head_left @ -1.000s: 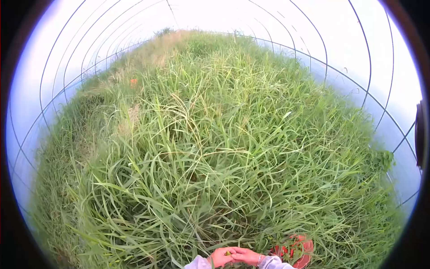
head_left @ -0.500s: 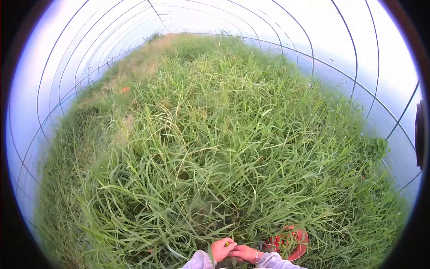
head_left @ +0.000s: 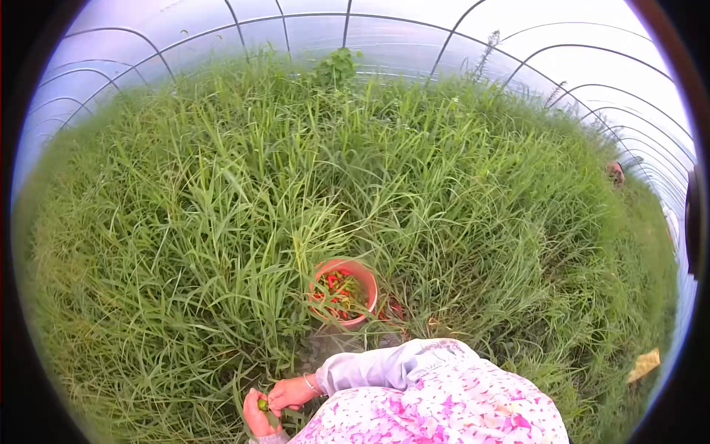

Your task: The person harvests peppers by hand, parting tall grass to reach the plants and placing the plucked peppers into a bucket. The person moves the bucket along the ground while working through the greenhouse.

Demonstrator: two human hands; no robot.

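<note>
Near the bottom of the head view, my left hand (head_left: pixel 257 416) is curled round a small green pepper (head_left: pixel 263 405). My right hand (head_left: pixel 291 394), with a bracelet at the wrist, has its fingers closed against the left hand beside the pepper; what its fingertips grip is too small to make out. Up and to the right of both hands stands a red bucket (head_left: pixel 372 296) holding several red and green peppers (head_left: pixel 339 288). Grass blades surround the hands and the bucket.
Tall grass (head_left: pixel 444 192) spreads all round under a plastic tunnel with metal hoops (head_left: pixel 347 22). A leafy plant (head_left: pixel 336 68) grows by the far wall. A yellowish piece (head_left: pixel 643 365) lies at the right. Something partly hidden, possibly a person, shows at the far right.
The view has swung to the right, towards the side wall. The bucket now appears nearer the middle, and both hands appear farther left, still close together.
</note>
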